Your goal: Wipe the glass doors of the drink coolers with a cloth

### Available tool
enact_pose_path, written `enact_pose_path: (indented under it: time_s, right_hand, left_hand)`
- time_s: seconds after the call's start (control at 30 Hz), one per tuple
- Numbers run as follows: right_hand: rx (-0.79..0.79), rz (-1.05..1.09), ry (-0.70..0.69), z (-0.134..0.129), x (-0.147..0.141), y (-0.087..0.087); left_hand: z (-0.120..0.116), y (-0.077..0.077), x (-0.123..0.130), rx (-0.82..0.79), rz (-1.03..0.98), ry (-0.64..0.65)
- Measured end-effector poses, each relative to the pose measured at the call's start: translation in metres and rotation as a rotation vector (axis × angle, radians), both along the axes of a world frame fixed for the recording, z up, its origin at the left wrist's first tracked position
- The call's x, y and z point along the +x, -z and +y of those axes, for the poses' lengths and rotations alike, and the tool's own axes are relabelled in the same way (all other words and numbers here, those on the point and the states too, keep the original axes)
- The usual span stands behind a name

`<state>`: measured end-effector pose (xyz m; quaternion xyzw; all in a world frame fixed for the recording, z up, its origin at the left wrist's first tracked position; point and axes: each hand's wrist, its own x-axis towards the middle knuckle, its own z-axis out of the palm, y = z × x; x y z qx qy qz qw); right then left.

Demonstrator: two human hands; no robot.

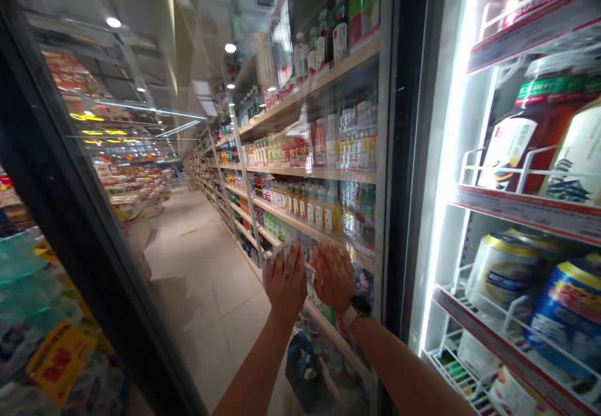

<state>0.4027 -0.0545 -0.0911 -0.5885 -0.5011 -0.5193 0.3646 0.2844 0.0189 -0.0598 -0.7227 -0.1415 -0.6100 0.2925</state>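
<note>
A glass door (188, 316) with a dark frame stands swung open across the view. Near the lower middle, my left hand (285, 281) lies against the glass on a pale cloth or sheet (268, 272), fingers spread slightly and pointing up. Just right of it, my right hand (334, 275) also presses on the door with its fingers stretched out; a dark watch (360, 306) circles that wrist. Whether cloth lies under the right hand too is hard to tell. Neither hand grips anything.
At the right, a lit cooler holds bottles (509, 140) and cans (566, 319) on wire-fronted shelves. Long drink shelves (300, 215) show in the glass. A dark bag-like object (303, 372) appears low in the middle. Packaged goods (37, 291) are stacked at the left beyond the door frame.
</note>
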Motion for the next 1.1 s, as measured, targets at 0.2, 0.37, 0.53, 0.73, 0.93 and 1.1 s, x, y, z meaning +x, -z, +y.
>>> enact_pose_path:
  time_s: [0.2,0.37,0.53,0.73,0.93,1.1]
  right_hand:
    - [0.008,-0.010,0.007,-0.001,0.000,0.001]
    - [-0.007,-0.014,0.014,-0.001,0.001,0.002]
    - [0.009,-0.019,-0.013,-0.002,0.003,0.002]
    - [-0.184,0.142,-0.097,-0.021,-0.004,-0.006]
    - [-0.234,0.220,-0.362,-0.050,-0.046,0.010]
    - [-0.298,0.330,-0.414,-0.047,-0.073,0.029]
  left_hand:
    - [-0.003,0.087,-0.021,-0.024,0.187,0.010]
    - [-0.006,0.134,-0.039,-0.108,0.283,0.091]
    - [-0.002,0.083,-0.039,0.061,0.318,0.230]
    - [0.004,0.032,-0.016,0.037,0.294,0.271]
    - [0.002,0.044,-0.017,0.029,0.233,0.336]
    - [0.004,0.043,-0.023,0.022,0.275,0.411]
